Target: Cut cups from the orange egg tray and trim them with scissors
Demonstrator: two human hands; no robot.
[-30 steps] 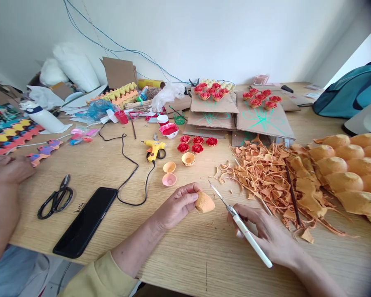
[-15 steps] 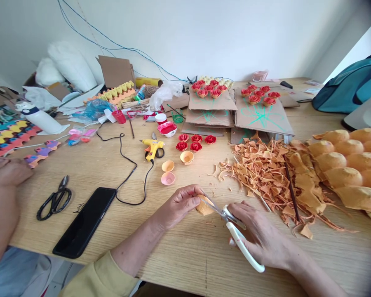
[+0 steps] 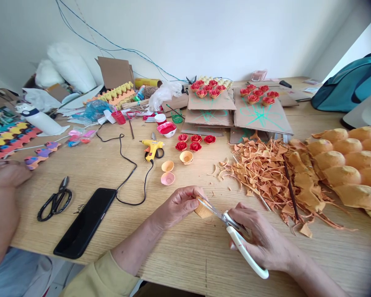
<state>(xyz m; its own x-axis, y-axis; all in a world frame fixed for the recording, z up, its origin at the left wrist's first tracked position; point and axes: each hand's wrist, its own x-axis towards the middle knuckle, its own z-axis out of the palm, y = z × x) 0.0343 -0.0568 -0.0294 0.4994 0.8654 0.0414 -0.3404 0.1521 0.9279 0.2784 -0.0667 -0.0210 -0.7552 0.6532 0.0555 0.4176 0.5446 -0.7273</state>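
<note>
Between the thumb and fingers of my left hand (image 3: 183, 204) is an orange egg-carton cup (image 3: 204, 209), held over the table. My right hand (image 3: 261, 235) grips a pair of white-handled scissors (image 3: 245, 251). Their blades lie along the cup's upper rim, close to my left fingertips. Beyond my left hand sit a pink cup (image 3: 167, 178), a yellow-orange cup (image 3: 167, 166) and a small stack of cups (image 3: 186, 157). Several red paper flowers (image 3: 196, 146) stand behind them.
Orange carton scraps (image 3: 266, 173) heap up right of centre, beside an orange egg tray (image 3: 348, 159). A glue gun (image 3: 152, 149), a phone (image 3: 85, 222) and black scissors (image 3: 55, 199) lie leftward. Cardboard sheets (image 3: 262, 117) bear more red flowers. Another person's arm (image 3: 3, 198) rests at the left edge.
The lower white scissor handle has swung slightly down and outward, so the scissors are spread a little wider. My left hand keeps the cup in nearly the same spot.
</note>
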